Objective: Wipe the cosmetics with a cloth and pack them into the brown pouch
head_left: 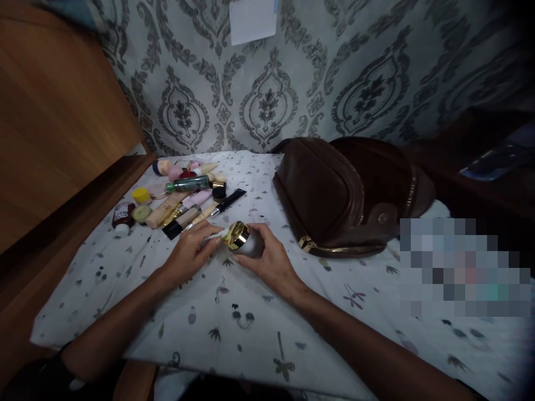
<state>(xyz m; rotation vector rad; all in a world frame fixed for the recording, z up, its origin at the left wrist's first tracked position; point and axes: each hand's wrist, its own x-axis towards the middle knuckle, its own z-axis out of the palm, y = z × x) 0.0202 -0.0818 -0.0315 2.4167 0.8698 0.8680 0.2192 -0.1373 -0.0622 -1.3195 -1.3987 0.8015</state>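
My right hand (pixel 271 260) is wrapped around a frosted jar (pixel 253 244) with a shiny gold lid (pixel 239 235). The jar is tilted, its lid toward my left hand. Between the fingers of my left hand (pixel 193 248) is a small white wipe (pixel 221 234), which looks like tissue or cloth and touches the lid's edge. Most of the wipe is hidden by the fingers. Just beyond my left hand lie a foundation bottle with a black cap (pixel 180 223) and a black tube (pixel 228 201).
More cosmetics crowd the table's back left: a green bottle (pixel 190 184), a yellow-lidded jar (pixel 141 195), a brown bottle (pixel 122 216). A brown leather bag (pixel 321 189) stands at the right. A patterned white cloth (pixel 251 345) covers the table. A wooden panel (pixel 54 94) rises at left.
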